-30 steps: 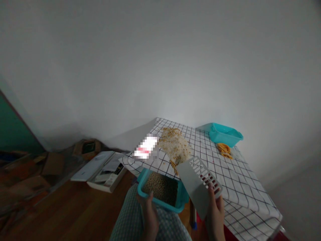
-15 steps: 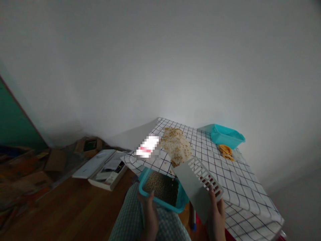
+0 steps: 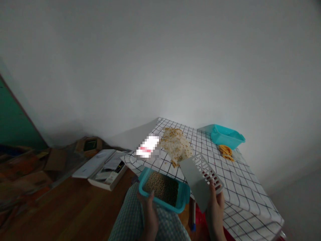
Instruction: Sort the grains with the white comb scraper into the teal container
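Gripping the teal tray [image 3: 163, 189] of beans with left hand [image 3: 149, 214] fingers curled on its near rim, keeping it level just below the table [image 3: 240, 187] edge. Clasping the white slotted tray [image 3: 200, 179] in the right hand [image 3: 215, 214], tilting it toward the grain pile [image 3: 177, 147] for scraping.

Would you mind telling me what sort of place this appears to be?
Probably a room in a home. A small table with a checked cloth stands against a plain wall, boxes and papers lie on a wooden floor, and grain is heaped on the cloth.

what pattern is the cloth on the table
White with a thin dark grid, a check pattern, on the tablecloth; the head view shows it.
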`<control>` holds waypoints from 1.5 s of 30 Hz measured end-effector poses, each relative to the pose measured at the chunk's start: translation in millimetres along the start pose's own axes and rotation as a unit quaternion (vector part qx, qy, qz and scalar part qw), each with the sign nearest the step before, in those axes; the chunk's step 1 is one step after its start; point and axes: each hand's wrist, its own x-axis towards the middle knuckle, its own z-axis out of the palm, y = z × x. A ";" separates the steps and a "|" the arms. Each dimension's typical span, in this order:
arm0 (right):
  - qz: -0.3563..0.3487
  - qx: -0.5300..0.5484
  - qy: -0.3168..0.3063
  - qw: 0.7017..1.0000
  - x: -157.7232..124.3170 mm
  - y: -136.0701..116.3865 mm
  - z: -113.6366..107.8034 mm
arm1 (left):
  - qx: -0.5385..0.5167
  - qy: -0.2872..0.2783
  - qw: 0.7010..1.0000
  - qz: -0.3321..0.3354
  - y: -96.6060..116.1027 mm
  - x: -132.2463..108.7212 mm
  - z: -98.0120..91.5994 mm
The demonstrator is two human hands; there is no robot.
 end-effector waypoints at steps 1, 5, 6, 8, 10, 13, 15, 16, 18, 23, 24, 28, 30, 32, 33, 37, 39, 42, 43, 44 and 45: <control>0.004 0.001 0.001 1.000 -0.5 1.1 0.5 | -0.034 -0.005 0.999 -0.012 0.1 -0.5 0.0; 0.014 0.004 -0.011 1.000 -2.5 3.5 4.0 | -0.071 -0.013 0.997 -0.021 -0.9 -1.1 -1.3; 0.019 0.005 -0.016 1.000 -2.6 3.9 4.9 | -0.065 -0.016 0.998 -0.018 -0.9 -1.1 -1.7; 0.029 0.008 -0.018 0.999 -1.8 5.0 6.1 | -0.060 -0.017 0.998 -0.016 -0.3 -1.4 -2.3; 0.032 0.016 -0.016 0.999 -0.1 6.6 6.7 | -0.061 -0.016 0.998 -0.013 0.9 -2.2 -2.2; 0.030 0.030 -0.016 0.999 3.3 9.2 6.4 | -0.064 -0.022 0.998 -0.011 3.0 -3.8 -1.4; 0.033 0.028 -0.022 0.999 4.5 10.1 6.3 | -0.064 -0.024 0.998 -0.012 4.0 -4.5 -1.0; 0.035 0.024 -0.026 0.999 4.5 10.1 6.5 | -0.062 -0.022 0.998 -0.014 4.2 -4.7 -0.9; 0.035 0.016 -0.031 0.999 3.1 9.5 7.6 | -0.058 -0.019 0.998 -0.016 4.2 -4.7 -1.0; 0.034 0.013 -0.022 0.999 -4.3 5.0 9.8 | -0.057 -0.020 0.998 -0.018 4.1 -4.5 -1.3; 0.038 0.010 -0.026 0.999 -4.5 3.5 9.1 | -0.057 -0.022 0.998 -0.018 4.5 -4.8 -1.0; 0.031 0.008 -0.028 0.999 6.2 -2.0 4.6 | -0.061 -0.022 0.998 -0.011 6.3 -5.9 0.7; 0.017 0.011 -0.018 1.000 16.6 -2.5 4.1 | -0.061 -0.018 0.998 -0.005 6.0 -5.5 0.8; 0.007 0.009 -0.018 1.000 25.9 -1.2 5.8 | -0.054 -0.016 0.998 -0.007 5.0 -4.5 -0.1; 0.003 0.007 -0.022 1.000 29.0 0.0 7.3 | -0.050 -0.014 0.999 -0.011 4.4 -3.9 -0.8; -0.001 -0.001 -0.053 0.999 29.9 3.4 13.5 | -0.041 -0.008 0.999 -0.018 2.8 -1.8 -2.8; 0.004 -0.012 -0.071 0.997 26.0 2.7 15.9 | -0.041 -0.011 0.999 -0.016 2.3 -0.9 -3.2; 0.009 -0.031 -0.077 0.997 20.5 -0.2 18.6 | -0.047 -0.018 0.999 -0.011 1.4 0.2 -3.5; 0.008 -0.036 -0.076 0.996 19.5 -0.9 19.2 | -0.051 -0.020 0.998 -0.008 1.0 0.4 -3.7; 0.005 -0.039 -0.076 0.996 19.0 -1.1 19.8 | -0.054 -0.021 0.998 -0.007 0.8 0.4 -3.8; 0.000 -0.040 -0.076 0.996 19.2 -0.6 20.3 | -0.057 -0.022 0.998 -0.008 0.8 0.3 -3.9</control>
